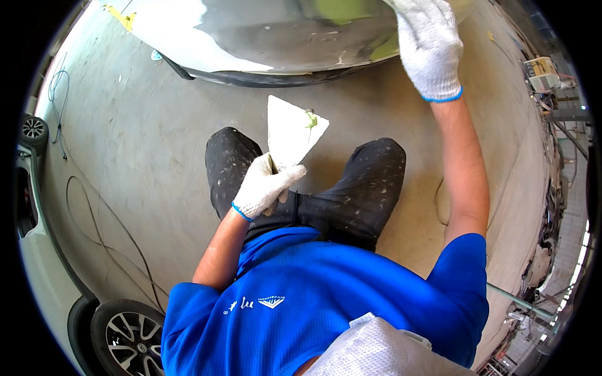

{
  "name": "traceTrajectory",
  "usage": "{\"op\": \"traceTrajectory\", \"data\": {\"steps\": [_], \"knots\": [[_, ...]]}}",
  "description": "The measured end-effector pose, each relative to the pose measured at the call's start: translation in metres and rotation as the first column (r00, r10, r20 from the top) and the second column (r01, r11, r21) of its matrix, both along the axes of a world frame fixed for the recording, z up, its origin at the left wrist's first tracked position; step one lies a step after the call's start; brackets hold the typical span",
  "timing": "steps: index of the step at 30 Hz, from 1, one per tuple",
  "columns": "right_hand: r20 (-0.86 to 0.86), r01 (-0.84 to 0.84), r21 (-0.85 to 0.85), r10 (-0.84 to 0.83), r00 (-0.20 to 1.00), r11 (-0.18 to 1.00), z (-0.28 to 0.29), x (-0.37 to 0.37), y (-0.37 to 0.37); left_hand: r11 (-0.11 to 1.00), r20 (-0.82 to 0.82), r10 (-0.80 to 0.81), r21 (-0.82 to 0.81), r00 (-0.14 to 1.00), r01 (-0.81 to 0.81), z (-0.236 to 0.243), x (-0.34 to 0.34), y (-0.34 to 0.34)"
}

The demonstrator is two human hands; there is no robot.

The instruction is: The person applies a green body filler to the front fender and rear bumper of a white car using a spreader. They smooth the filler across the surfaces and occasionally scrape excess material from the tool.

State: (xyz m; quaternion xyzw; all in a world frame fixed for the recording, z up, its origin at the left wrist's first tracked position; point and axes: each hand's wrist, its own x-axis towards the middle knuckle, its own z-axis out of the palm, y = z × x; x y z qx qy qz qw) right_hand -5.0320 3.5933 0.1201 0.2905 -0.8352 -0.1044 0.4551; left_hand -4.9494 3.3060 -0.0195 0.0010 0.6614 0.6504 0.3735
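Observation:
My left hand (pixel 262 188), in a white knit glove with a blue cuff, is closed round the narrow lower end of a white triangular putty board (pixel 290 136). A small dab of light green filler (pixel 310 119) sits near the board's right corner. Up and to the right, my gloved right hand (pixel 431 53) is at the car body panel (pixel 282 37), its fingers pressed together. The picture's upper edge cuts off the fingertips, and I cannot make out what they hold. The panel is white with a grey sanded area and yellow-green filler patches.
My knees, in dark spattered trousers, are bent below the panel. A white car with a wheel (pixel 132 341) stands at the lower left, near dark cables (pixel 119 225) on the concrete floor (pixel 150 144). A blue hose (pixel 58 94) lies farther off. Clutter and a box (pixel 542 72) line the right side.

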Motion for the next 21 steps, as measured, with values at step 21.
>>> {"op": "traceTrajectory", "data": {"steps": [21], "knots": [[0.006, 0.119, 0.005, -0.119, 0.993, 0.993, -0.039, -0.001, -0.058, 0.993, 0.013, -0.017, -0.115, 1.000, 0.018, -0.007, -0.014, -0.007]]}}
